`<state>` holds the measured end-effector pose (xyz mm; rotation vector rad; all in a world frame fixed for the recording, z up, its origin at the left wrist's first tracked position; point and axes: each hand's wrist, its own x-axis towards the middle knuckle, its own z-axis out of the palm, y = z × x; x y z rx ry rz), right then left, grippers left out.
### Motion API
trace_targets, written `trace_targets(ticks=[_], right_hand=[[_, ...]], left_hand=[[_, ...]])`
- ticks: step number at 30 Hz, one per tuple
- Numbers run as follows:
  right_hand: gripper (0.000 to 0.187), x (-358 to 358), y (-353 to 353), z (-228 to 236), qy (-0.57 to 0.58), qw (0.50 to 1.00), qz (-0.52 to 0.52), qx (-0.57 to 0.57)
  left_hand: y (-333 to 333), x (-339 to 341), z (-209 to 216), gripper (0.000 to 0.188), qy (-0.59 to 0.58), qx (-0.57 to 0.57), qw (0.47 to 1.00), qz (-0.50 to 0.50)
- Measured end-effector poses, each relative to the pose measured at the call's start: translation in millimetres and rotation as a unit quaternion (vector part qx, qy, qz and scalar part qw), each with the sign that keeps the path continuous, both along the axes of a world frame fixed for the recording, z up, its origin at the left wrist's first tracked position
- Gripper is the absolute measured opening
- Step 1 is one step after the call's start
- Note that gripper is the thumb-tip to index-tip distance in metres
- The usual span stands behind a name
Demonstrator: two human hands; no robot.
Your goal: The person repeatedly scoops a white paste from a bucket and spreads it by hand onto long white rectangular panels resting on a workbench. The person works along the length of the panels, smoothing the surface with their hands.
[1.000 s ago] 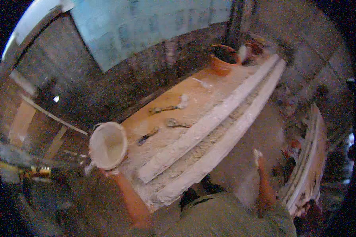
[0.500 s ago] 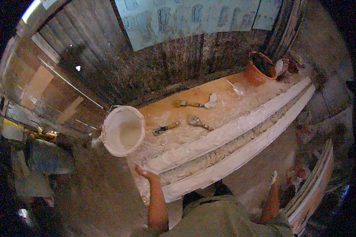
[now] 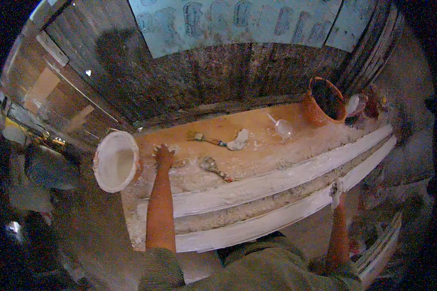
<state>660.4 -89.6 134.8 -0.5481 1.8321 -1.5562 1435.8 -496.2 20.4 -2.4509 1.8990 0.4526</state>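
My left hand (image 3: 165, 156) reaches over the worktable with fingers spread, lying on or over a small wooden-handled tool (image 3: 179, 164) whose other end it hides. Beside it lies a plaster-caked brush (image 3: 213, 169). Behind that, a wooden-handled brush (image 3: 210, 141) touches a curved white lump (image 3: 238, 140). Two long strips coated in white run along the near side, a back strip (image 3: 247, 186) and a front strip (image 3: 277, 216). My right hand (image 3: 338, 193) is at the front strip's outer edge, whitish about the fingers; whether it grips something is unclear.
A white-crusted bucket (image 3: 96, 169) stands at the table's left end. An orange tub (image 3: 315, 112) with a dark inside stands at the far right, near a clear plastic piece (image 3: 283, 129). A dark wall with a blue panel (image 3: 252, 29) rises behind. More strips (image 3: 383, 247) lie lower right.
My left hand has left the strips' left end and moved forward to the small tool. My right hand has risen to the front strip. The whole view has shifted.
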Motion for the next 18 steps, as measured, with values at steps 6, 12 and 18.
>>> trace_targets(ticks=[6, 12, 18], right_hand=[[0.028, -18, -47, 28, 0.007, 1.0, 0.012, 0.014], [0.03, 2, -78, 18, 0.022, 0.993, 0.078, 0.085], [0.017, 56, -110, 28, -0.099, 0.987, 0.123, -0.02]], left_hand=[[6, 2, -1, 0.098, 0.113, 0.09, 0.989, 0.022], [21, -16, 21, 0.086, 0.024, 0.032, 0.997, 0.064], [41, -13, 37, 0.078, 0.207, -0.107, 0.97, 0.074]])
